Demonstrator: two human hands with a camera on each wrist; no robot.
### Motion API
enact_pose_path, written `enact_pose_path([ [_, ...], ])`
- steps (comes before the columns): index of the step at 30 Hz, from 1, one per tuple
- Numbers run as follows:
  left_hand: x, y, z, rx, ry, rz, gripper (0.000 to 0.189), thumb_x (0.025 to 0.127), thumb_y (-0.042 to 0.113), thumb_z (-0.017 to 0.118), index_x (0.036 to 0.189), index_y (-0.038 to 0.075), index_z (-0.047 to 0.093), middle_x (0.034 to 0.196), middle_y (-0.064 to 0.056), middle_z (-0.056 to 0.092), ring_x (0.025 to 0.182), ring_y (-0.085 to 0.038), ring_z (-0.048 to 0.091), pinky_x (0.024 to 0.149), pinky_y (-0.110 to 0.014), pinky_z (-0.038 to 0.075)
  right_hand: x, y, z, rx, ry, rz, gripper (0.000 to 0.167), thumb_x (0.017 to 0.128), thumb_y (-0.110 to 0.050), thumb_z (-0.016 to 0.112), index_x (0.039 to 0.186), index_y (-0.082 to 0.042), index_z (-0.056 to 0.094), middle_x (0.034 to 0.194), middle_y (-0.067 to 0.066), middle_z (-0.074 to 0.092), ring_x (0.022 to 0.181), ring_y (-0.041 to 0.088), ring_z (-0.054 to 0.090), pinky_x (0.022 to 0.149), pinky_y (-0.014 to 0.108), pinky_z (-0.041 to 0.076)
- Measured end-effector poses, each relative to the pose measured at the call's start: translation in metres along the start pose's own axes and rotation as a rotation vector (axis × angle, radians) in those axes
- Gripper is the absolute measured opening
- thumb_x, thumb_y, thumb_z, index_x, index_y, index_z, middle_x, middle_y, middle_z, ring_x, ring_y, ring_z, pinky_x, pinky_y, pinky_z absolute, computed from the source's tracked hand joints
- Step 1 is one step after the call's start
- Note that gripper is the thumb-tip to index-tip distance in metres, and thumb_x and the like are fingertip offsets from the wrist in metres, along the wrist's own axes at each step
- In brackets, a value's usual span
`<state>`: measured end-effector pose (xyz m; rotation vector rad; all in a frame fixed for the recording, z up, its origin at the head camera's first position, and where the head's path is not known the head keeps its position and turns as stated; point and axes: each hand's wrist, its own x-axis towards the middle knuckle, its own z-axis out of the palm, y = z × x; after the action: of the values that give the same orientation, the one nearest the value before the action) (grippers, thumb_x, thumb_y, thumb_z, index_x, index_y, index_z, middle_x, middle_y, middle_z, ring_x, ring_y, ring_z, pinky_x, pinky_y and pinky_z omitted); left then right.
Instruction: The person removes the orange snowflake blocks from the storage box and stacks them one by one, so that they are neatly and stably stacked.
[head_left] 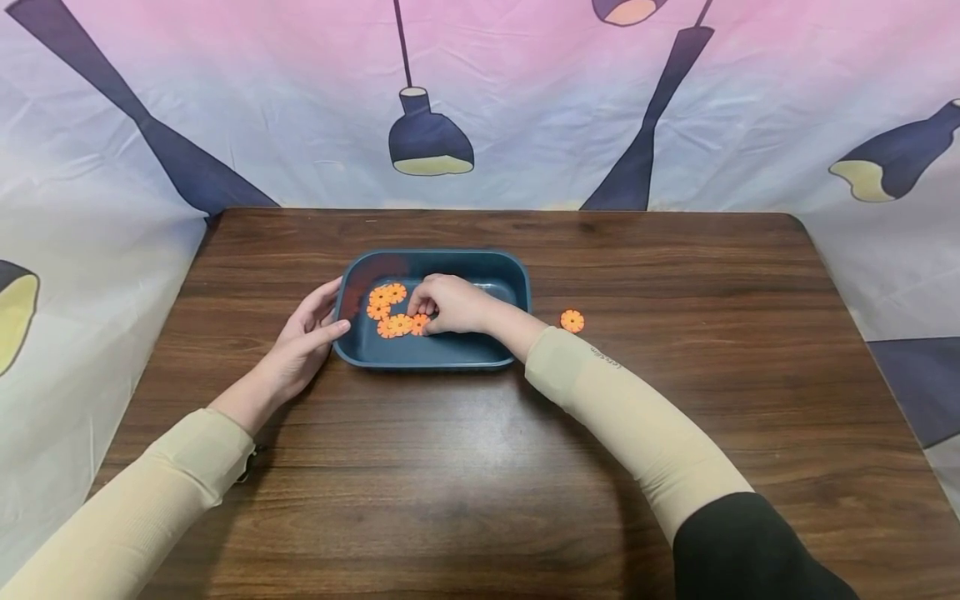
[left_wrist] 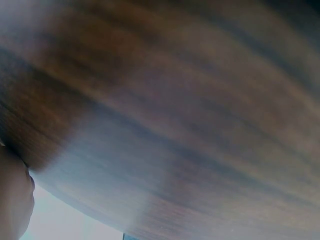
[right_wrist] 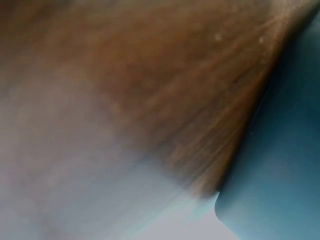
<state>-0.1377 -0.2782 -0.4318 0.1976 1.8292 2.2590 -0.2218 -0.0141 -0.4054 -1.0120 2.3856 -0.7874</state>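
Several orange discs curve inside blue tray; right hand pinches end disc, left hand grips tray at left. Sideways tug could pull discs apart.

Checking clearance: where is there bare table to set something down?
Bare table lies right of the lone disc, and between tray and forearms. Crowded: the tray's left and middle, with discs and right hand; left hand grips its left end.
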Motion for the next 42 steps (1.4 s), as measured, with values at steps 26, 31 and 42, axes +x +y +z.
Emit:
enact_pose_path([
  [26, 0.002, 0.001, 0.0, 0.018, -0.003, -0.011, 0.059, 0.106, -0.002, 0.054, 0.16, 0.018, 0.04, 0.153, 0.009, 0.047, 0.139, 0.0, 0.047, 0.109, -0.012, 0.046, -0.02, -0.01, -0.019, 0.04, 0.013, -0.06, 0.004, 0.101, -0.008, 0.072, 0.104, -0.009, 0.073, 0.098, 0.005, 0.07, 0.091, 0.017, 0.062, 0.084, 0.025, 0.053],
  [31, 0.001, 0.002, -0.001, 0.014, -0.001, -0.013, 0.059, 0.106, -0.002, 0.054, 0.161, 0.017, 0.039, 0.154, 0.007, 0.045, 0.141, -0.002, 0.045, 0.109, -0.012, 0.046, -0.031, -0.01, -0.029, 0.047, 0.047, -0.094, 0.004, 0.101, -0.009, 0.071, 0.104, -0.01, 0.074, 0.099, 0.003, 0.071, 0.092, 0.016, 0.063, 0.085, 0.025, 0.055],
  [42, -0.001, 0.003, 0.0, 0.027, 0.002, -0.028, 0.06, 0.106, -0.001, 0.055, 0.161, 0.017, 0.039, 0.155, 0.007, 0.045, 0.151, -0.013, 0.034, 0.11, -0.011, 0.045, -0.065, -0.002, -0.049, 0.09, 0.157, -0.138, 0.006, 0.1, -0.008, 0.073, 0.105, -0.009, 0.075, 0.097, 0.005, 0.073, 0.091, 0.016, 0.065, 0.086, 0.029, 0.059],
])
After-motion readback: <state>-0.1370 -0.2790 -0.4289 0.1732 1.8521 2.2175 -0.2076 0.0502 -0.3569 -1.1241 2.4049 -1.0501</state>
